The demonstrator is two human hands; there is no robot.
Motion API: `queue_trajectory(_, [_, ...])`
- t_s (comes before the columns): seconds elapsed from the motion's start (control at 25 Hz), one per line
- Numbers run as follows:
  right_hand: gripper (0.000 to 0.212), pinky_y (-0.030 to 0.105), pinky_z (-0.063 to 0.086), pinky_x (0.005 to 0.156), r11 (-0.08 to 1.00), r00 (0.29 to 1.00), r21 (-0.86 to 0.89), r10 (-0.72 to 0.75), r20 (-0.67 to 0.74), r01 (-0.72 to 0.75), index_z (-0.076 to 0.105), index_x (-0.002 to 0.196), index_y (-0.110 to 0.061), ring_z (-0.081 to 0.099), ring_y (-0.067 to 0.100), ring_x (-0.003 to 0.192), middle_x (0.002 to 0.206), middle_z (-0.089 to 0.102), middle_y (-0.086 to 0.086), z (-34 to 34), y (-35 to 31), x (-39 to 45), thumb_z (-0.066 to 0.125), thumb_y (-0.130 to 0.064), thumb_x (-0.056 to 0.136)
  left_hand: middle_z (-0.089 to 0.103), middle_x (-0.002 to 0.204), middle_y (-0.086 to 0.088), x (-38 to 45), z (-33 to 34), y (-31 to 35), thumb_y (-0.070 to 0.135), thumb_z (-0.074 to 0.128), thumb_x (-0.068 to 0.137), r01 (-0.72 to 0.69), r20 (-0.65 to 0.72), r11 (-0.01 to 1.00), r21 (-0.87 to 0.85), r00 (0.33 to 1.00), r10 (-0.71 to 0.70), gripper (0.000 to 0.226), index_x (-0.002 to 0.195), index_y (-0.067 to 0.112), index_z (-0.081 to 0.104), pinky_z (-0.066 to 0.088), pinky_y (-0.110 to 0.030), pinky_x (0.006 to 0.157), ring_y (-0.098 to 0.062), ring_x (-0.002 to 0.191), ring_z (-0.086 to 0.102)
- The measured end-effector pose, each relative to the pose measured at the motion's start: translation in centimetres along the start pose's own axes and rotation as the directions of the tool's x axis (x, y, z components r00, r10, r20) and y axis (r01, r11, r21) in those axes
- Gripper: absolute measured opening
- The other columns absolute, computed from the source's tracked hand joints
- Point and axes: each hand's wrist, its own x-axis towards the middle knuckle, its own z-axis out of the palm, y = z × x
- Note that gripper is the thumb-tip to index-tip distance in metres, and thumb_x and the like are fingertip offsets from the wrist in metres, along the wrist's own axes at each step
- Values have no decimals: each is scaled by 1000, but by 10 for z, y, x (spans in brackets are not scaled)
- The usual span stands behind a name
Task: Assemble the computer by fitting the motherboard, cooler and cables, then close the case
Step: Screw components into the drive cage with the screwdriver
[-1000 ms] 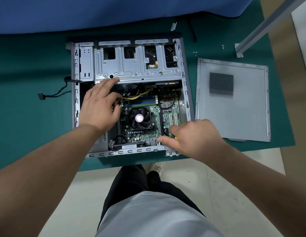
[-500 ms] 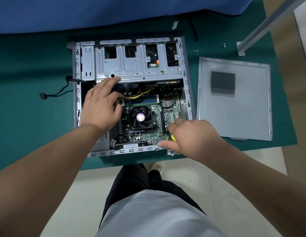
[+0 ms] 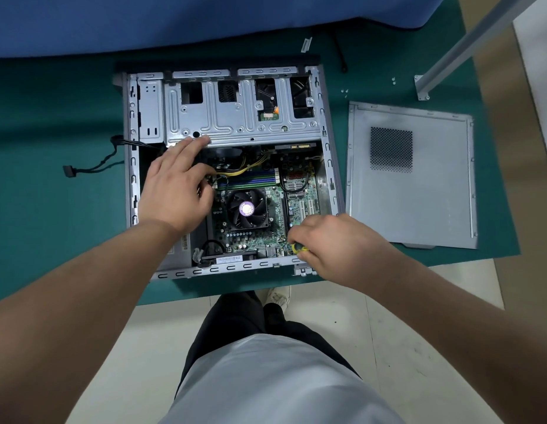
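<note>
Apparently screwing down the motherboard (image 3: 256,231), mid-frame inside the case (image 3: 130,166): right hand (image 3: 333,243) grips a screwdriver (image 3: 297,248) at its lower-right corner, left hand (image 3: 177,191) rests spread-fingered, steadying. Next: keep the tip seated while turning.

A green mat (image 3: 52,224) covers the table beside a blue cloth (image 3: 143,19).

The case (image 3: 327,166) lies open on top, so a hand can enter from above. The drive cage (image 3: 235,117) roofs its far part. The left hand (image 3: 174,191) fills the left of the bay, fingers reaching to the cage edge. The cooler (image 3: 247,209) stands mid-board, with yellow cables (image 3: 244,169) crossing behind it. The right hand (image 3: 333,243), gripping a screwdriver (image 3: 298,248), blocks the near right corner. The side panel (image 3: 419,194) covers the mat just beside the case's right wall.
</note>
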Motion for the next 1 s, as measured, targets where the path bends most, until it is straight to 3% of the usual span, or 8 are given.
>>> queue_trajectory(0.16, [31, 40, 54, 86, 992, 999, 118, 51, 2, -50, 55, 132, -29, 62, 24, 103, 119, 63, -2, -9, 3, -3, 51, -34, 102, 36, 163, 7, -1, 0, -2, 37, 44, 89, -15, -2, 1000, -10, 1000, 15, 36, 110, 25, 71, 21, -43, 120, -19, 153, 24])
queue_trajectory(0.28, [25, 28, 52, 70, 950, 974, 270, 196, -117, -159, 64, 119, -39, 66, 8, 82, 95, 68, -16, -32, 17, -12, 62, -45, 95, 37, 162, 4, -1, -1, 0, 39, 44, 91, -44, -1, 999, -18, 999, 44, 39, 117, 24, 69, 20, -44, 121, -21, 153, 25])
queue_trajectory(0.48, [18, 11, 40, 50, 696, 781, 690, 538, -316, -200, 69, 94, -42, 58, 0, 60, 73, 65, -24, -51, 32, -34, 79, -48, 82, 54, 142, 5, -10, -21, 15, 36, 52, 94, -24, -15, 965, -262, 1000, 21, 33, 120, 25, 69, 33, -53, 113, -25, 136, 38])
queue_trajectory(0.6, [20, 14, 49, 63, 410, 710, 911, 655, -260, -45, 66, 93, -39, 72, 4, 74, 90, 76, -15, -39, 27, -30, 82, -34, 83, 63, 112, 22, -13, -36, 62, 49, 46, 101, 71, 199, 812, -580, 978, 56, 31, 117, 32, 68, 45, -34, 96, 5, 111, 50])
queue_trajectory(0.68, [23, 36, 59, 82, 152, 740, 987, 657, -144, 57, 62, 101, -25, 77, 24, 88, 96, 78, 6, -25, 20, -19, 79, -18, 88, 69, 112, 24, 3, -43, 100, 59, 42, 104, 334, 438, 620, -710, 899, 17, 39, 126, 36, 64, 45, -24, 87, 6, 107, 60])
queue_trajectory(0.76, [21, 35, 61, 81, -17, 781, 997, 622, -51, 79, 54, 105, -9, 77, 28, 88, 96, 77, 16, -17, 14, -6, 71, -6, 93, 74, 102, 17, 26, -43, 127, 51, 47, 105, 532, 541, 351, -771, 837, -81, 32, 117, 31, 69, 50, -30, 81, 0, 94, 68])
queue_trajectory(0.88, [20, 21, 54, 61, -1, 795, 1000, 606, -19, 25, 44, 109, -9, 72, 18, 71, 87, 77, 9, -15, 19, 17, 61, -10, 99, 69, 85, -10, 67, -41, 153, 36, 58, 104, 499, 473, 344, -795, 866, -164, 33, 94, 6, 65, 52, -43, 81, -23, 78, 64])
queue_trajectory(1.0, [26, 23, 46, 51, 61, 766, 995, 642, 22, -80, 42, 107, -17, 60, 13, 56, 71, 66, 2, -28, 44, 37, 61, -33, 100, 59, 70, -3, 107, -35, 169, 33, 62, 102, 420, 412, 446, -791, 903, -121, 35, 87, 1, 60, 46, -33, 66, -14, 64, 53])
